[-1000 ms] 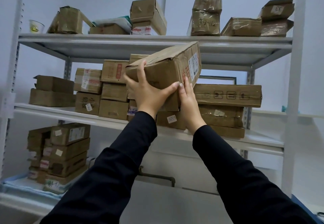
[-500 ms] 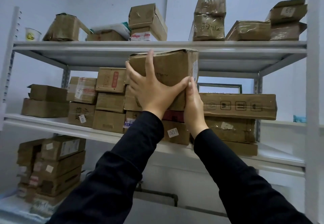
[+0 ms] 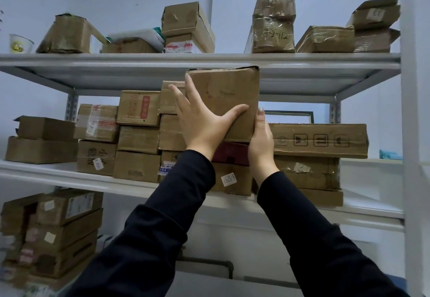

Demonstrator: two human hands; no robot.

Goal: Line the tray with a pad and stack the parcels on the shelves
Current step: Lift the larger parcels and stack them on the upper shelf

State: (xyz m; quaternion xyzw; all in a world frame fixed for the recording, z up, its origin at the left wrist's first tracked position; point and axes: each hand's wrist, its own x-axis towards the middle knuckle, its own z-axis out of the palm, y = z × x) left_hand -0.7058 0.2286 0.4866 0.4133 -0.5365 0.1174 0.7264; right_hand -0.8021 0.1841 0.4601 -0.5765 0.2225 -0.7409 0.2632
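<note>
Parcel (image 3: 226, 96) (unlabelled face) above box (image 3: 231, 179) marked "6-5297".

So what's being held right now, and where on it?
A brown cardboard parcel, in both hands: the left hand spread flat over its front face and left edge, the right hand at its lower right corner, atop the middle-shelf stack.

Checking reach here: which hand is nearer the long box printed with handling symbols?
Right. The right hand touches the long box's left end; the left hand lies farther left, on the held parcel.

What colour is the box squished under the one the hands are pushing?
Dark red box, seen in the head view.
</note>
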